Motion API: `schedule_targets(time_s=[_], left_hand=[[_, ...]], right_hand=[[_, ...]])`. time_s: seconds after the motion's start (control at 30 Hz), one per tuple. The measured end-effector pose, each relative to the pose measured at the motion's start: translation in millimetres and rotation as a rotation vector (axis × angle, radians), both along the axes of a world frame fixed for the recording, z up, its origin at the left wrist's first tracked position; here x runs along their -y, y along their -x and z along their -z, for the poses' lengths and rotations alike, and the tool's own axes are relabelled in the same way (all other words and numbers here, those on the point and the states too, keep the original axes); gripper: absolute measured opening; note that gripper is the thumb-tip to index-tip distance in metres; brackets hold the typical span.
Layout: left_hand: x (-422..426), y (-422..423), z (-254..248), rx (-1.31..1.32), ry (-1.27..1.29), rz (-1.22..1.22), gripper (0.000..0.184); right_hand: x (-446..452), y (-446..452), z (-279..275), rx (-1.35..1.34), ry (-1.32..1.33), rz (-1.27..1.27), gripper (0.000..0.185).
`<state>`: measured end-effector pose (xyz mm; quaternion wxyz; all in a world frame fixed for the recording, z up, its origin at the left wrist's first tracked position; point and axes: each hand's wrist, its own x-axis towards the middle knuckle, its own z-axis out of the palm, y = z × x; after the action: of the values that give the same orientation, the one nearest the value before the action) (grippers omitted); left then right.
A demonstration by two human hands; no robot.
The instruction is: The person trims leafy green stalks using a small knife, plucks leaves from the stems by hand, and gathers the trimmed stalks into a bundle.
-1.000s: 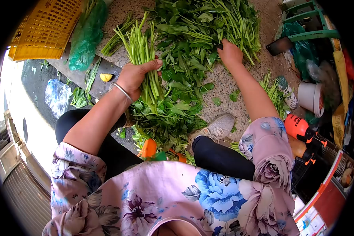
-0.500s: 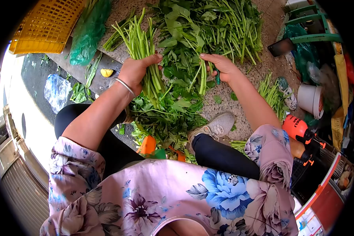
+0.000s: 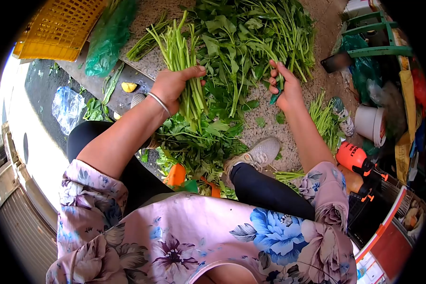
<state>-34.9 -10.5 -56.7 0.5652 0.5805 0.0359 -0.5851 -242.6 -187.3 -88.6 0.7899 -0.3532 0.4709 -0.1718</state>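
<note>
My left hand (image 3: 170, 87) is closed round a thick bunch of leafy green stems (image 3: 181, 54), cut ends pointing up and leaves hanging below. To the right, my right hand (image 3: 287, 87) has its fingers curled and thumb bent over at the lower edge of a big pile of leafy greens (image 3: 251, 28). A green stem shows between its thumb and fingers. Something small and dark green sits against its lower fingers; I cannot tell what it is. Beneath both hands lies a heap of loose leaves (image 3: 199, 146). A few stems (image 3: 234, 97) lie between the hands.
A yellow crate (image 3: 61, 28) and a green plastic bag (image 3: 110, 42) are at upper left, a clear bag (image 3: 67, 110) below. At right are stems (image 3: 324, 116), a white bucket (image 3: 370, 124), a red spray bottle (image 3: 352, 156) and a phone (image 3: 336, 62).
My right hand has moved right and slightly down, away from the stems it pinched, which now lie on the heap. My left hand shifted slightly right with its bunch.
</note>
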Motion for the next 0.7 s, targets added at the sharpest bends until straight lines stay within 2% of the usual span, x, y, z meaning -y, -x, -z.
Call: schedule_targets(time_s=[0.07,0.13,0.27,0.33,0.37,0.47,0.53,0.6,0.67,0.7], left_hand=[[0.9,2.8,-2.6,-0.007,0.056,0.001,0.019],[2.9,6.7,-8.7,0.002,0.052,-0.012,0.019],[7.0,14.6,-11.8,-0.044,0.114,-0.019,0.019],[9.8,17.8,-12.8,-0.082,0.137,-0.03,0.02],[10.7,20.2,-13.0,-0.079,0.154,-0.035,0.021],[12.7,25.2,-16.4,-0.059,0.164,-0.047,0.022],[12.6,27.0,-16.4,-0.053,0.176,-0.03,0.023],[12.0,28.4,-16.2,-0.072,0.195,-0.041,0.022],[10.7,26.9,-15.0,-0.054,0.201,-0.022,0.021],[10.3,26.5,-15.8,-0.055,0.182,-0.023,0.02]], right_hand=[[-6.6,0.8,-8.7,0.239,-0.037,0.1,0.026],[-17.8,-0.3,-14.9,0.276,-0.076,0.061,0.025],[-46.2,-11.2,-16.5,0.19,-0.012,-0.059,0.023],[-58.4,-18.2,-16.1,0.038,0.239,-0.161,0.022],[-62.4,-20.6,-18.9,-0.006,0.266,-0.179,0.02],[-74.3,-33.6,-20.4,0.084,0.406,-0.179,0.018],[-77.7,-37.2,-22.9,0.073,0.41,-0.2,0.018],[-77.7,-39.7,-17.4,0.028,0.638,-0.336,0.019],[-80.9,-40.1,-21.9,-0.012,0.671,-0.342,0.018],[-81.7,-40.4,-23.1,-0.007,0.587,-0.321,0.018]])
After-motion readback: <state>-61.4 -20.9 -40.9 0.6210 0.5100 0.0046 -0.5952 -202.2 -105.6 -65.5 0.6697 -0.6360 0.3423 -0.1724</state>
